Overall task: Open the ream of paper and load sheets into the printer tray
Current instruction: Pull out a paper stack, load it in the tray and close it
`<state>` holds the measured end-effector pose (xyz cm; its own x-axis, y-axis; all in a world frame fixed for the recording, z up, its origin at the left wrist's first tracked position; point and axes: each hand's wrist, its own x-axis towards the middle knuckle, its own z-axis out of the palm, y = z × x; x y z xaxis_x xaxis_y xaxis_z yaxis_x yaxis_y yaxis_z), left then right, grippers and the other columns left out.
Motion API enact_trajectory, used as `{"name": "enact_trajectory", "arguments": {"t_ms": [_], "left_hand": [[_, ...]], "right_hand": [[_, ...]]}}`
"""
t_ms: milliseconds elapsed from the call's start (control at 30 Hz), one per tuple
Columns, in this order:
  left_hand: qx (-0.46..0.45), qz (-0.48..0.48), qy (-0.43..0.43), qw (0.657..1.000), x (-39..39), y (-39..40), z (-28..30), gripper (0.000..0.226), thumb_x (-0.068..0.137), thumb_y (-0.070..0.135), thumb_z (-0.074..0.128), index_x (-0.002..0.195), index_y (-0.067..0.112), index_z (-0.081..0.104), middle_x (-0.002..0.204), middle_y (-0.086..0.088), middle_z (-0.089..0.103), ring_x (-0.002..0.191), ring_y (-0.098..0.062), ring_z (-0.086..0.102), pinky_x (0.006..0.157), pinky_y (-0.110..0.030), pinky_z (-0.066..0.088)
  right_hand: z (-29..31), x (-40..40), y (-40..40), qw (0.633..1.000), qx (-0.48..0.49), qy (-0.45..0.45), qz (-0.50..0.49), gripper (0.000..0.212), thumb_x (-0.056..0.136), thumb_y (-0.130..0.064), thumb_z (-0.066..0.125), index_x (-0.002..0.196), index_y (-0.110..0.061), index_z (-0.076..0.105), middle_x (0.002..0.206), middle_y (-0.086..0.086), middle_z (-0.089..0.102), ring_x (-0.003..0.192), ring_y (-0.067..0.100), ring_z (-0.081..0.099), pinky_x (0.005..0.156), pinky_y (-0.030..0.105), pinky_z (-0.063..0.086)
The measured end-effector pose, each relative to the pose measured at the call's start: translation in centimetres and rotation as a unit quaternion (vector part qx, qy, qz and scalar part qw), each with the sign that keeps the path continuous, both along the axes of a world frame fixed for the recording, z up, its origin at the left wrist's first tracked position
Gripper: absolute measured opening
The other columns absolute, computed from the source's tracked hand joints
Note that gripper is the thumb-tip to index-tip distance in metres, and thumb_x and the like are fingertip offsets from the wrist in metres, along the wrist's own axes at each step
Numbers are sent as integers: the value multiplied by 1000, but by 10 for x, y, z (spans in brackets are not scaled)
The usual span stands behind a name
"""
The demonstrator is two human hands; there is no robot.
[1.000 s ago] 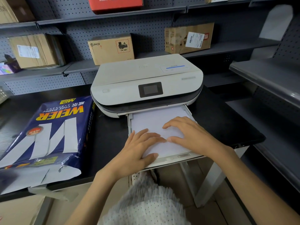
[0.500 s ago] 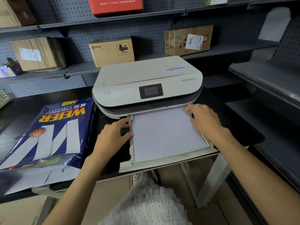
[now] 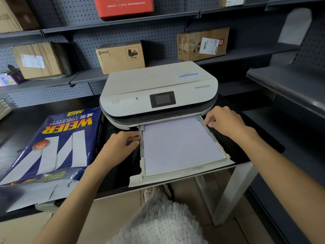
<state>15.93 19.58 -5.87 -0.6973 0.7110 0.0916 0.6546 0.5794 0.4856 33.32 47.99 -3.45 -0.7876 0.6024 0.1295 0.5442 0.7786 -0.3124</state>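
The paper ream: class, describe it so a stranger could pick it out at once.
Start at the white printer on the black table. The ream lies flat left of it. Unlike the brown boxes shelved behind, it is dark blue, printed WEIER, its near end torn open.

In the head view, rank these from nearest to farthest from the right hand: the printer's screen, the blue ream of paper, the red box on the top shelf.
From the right hand, at the tray's right rail:
1. Printer's screen, just up and left on the printer's front.
2. Red box, far up-left on the top shelf.
3. Blue ream of paper, far left across the table, past the left hand.
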Motion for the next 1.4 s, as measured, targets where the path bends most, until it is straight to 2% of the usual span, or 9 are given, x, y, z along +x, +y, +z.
{"name": "enact_trajectory", "arguments": {"t_ms": [133,200,267,367,533,700,900,1267,1400], "left_hand": [[7,-17,-9,1000,4,-1,1,36,97,19,55,133,21,61,121,13,69,116,-3,62,96,-13,39],[13,-21,-19,1000,3,-2,1,35,98,18,53,130,24,64,120,16,69,114,0,61,94,-13,40],[22,-27,-34,999,-1,-4,0,34,98,17,52,128,25,65,117,18,70,112,0,63,99,-20,46],[37,-31,-60,997,-7,-6,-1,33,98,16,51,125,26,67,112,19,72,107,-2,66,102,-35,50],[57,-37,-100,993,-10,-9,-5,34,99,13,50,126,26,67,116,19,71,115,0,62,108,-37,45],[79,-41,-117,989,-10,-9,-7,33,99,11,50,125,23,68,116,17,71,116,1,61,109,-36,44],[91,-40,-126,987,-10,-6,-7,33,99,10,50,125,20,67,117,14,71,115,1,62,110,-36,44],[108,-27,-136,984,-7,-3,-8,32,98,9,52,122,20,69,113,15,72,110,7,63,108,-25,43],[103,-21,-124,987,-6,0,-8,31,98,11,52,123,21,69,113,15,72,108,9,63,104,-19,44]], "right_hand": [[4,0,-2,999,-38,13,6,28,86,3,59,80,-16,78,83,3,72,83,29,68,78,43,58],[5,0,-1,999,-50,20,7,29,82,8,59,76,-12,79,71,-1,69,79,28,69,78,41,59],[5,-1,0,998,-57,23,7,29,81,9,60,76,-10,80,64,-6,64,79,26,70,78,38,60],[5,-1,3,997,-75,30,5,30,81,9,62,76,-14,81,66,-5,66,81,27,70,80,38,59],[4,-1,4,994,-101,40,-7,31,81,8,64,75,-18,81,68,-5,66,83,25,69,81,36,59],[1,1,2,992,-110,57,-16,31,82,9,63,74,-16,80,67,-8,65,82,23,69,80,37,59],[0,1,0,991,-111,72,-17,25,83,8,64,77,-10,80,65,-8,64,82,21,69,76,32,57],[-4,-5,3,989,-119,78,-35,30,78,9,66,73,-17,80,68,-3,69,79,24,71,80,37,60],[-3,-6,2,990,-113,78,-39,29,78,11,64,73,-12,81,67,-2,70,78,24,71,79,37,61]]}}
